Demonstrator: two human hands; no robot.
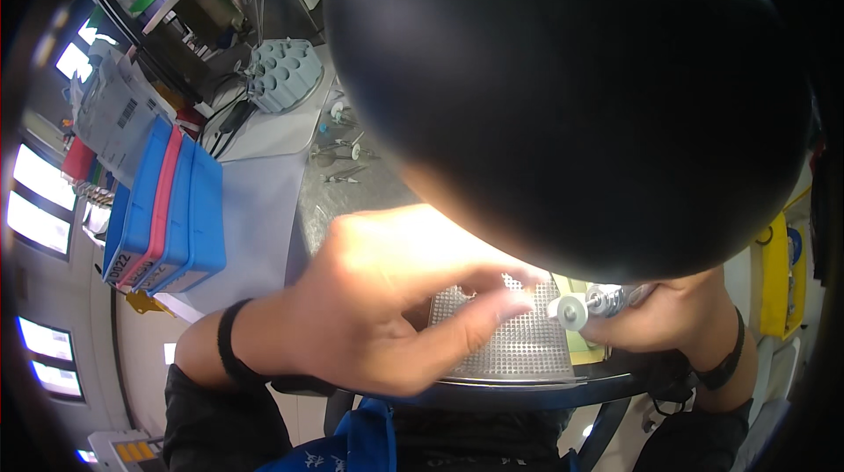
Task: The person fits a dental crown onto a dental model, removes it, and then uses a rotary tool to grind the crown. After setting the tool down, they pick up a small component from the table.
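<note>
My right hand [673, 318] is closed around a rotary handpiece [608, 299], partly hidden by my fingers. A round white disc [573, 312] sits on the handpiece's tip and faces left. Across from it, my left hand [378, 296] has its thumb and index finger nearly pressed together, the fingertips just left of the disc. What they hold, if anything, is too small and overexposed to make out. Beneath both hands lies a perforated metal plate [519, 353], with a yellowish piece [587, 352] at its right side.
A large black rounded shape [563, 103] blocks the upper right. Loose mounted bits [343, 175] lie on the metal worktop beyond my left hand. Stacked blue and pink trays [198, 208] stand at left, near a grey-blue holder [283, 76] with holes. Something yellow [776, 287] is at far right.
</note>
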